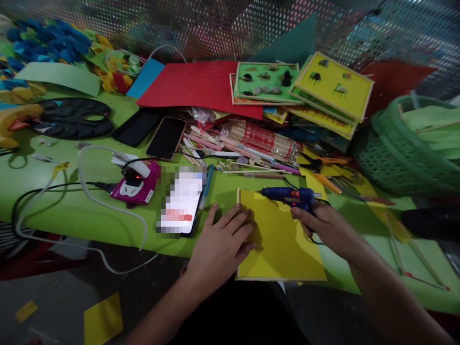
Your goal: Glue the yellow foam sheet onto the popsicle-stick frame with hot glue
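A yellow framed board (283, 244) lies flat at the near edge of the green table (86, 211). My left hand (221, 244) rests on the board's left edge with fingers stretched out flat. My right hand (325, 225) is closed around the grip of a blue glue gun (289, 195), whose nozzle points left above the board's top edge.
A lit phone (181, 201) lies left of my left hand, beside a pink charger (135, 186) with cables. Two dark phones (166, 137), a bundle of sticks (258, 139), scissors (323, 165), stacked framed boards (334, 86), red paper (201, 86) and a green basket (406, 143) crowd the table.
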### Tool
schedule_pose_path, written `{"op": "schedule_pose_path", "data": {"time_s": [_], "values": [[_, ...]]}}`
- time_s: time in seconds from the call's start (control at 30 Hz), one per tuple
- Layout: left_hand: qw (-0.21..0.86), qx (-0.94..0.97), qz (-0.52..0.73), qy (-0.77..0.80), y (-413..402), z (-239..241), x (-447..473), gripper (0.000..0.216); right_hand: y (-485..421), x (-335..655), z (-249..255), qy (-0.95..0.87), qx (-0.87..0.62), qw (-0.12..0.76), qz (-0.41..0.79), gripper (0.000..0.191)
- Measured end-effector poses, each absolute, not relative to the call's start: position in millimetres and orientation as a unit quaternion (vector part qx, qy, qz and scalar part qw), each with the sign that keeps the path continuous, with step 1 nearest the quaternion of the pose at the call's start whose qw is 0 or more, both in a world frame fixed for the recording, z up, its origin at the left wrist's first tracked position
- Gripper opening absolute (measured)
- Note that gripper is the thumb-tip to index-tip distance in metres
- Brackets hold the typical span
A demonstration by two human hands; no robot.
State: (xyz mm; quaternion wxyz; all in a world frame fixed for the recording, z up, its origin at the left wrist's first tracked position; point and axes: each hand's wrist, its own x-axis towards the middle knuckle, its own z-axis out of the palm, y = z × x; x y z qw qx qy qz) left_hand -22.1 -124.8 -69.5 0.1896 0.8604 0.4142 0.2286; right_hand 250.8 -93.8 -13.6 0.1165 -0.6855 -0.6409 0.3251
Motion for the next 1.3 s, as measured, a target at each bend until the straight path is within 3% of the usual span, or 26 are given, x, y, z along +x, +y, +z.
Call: {"op": "schedule_pose_path", "data": {"time_s": [0.17, 0.37, 0.77, 1.0, 1.3], "values": [[0.195, 0.854, 0.237, 0.419, -124, -69, -22, 0.022, -88, 236, -9, -0.654, -0.672, 0.106, 0.331, 0.056], [0.198, 0.847, 0.244, 0.430, -125, -69, -23, 0.019, -95, 251, -13, -0.644, -0.679, 0.111, 0.334, 0.062], [0.198, 0.859, 0.223, 0.417, -126, -71, -23, 0.036, -95, 252, -13, -0.651, -0.672, 0.124, 0.331, 0.066], [0.192, 0.859, 0.219, 0.421, -126, -71, -22, 0.034, -90, 238, -10, -0.657, -0.666, 0.112, 0.336, 0.057], [0.192, 0.858, 0.229, 0.418, -125, -70, -21, 0.032, -97, 258, -11, -0.638, -0.687, 0.111, 0.328, 0.062]]}}
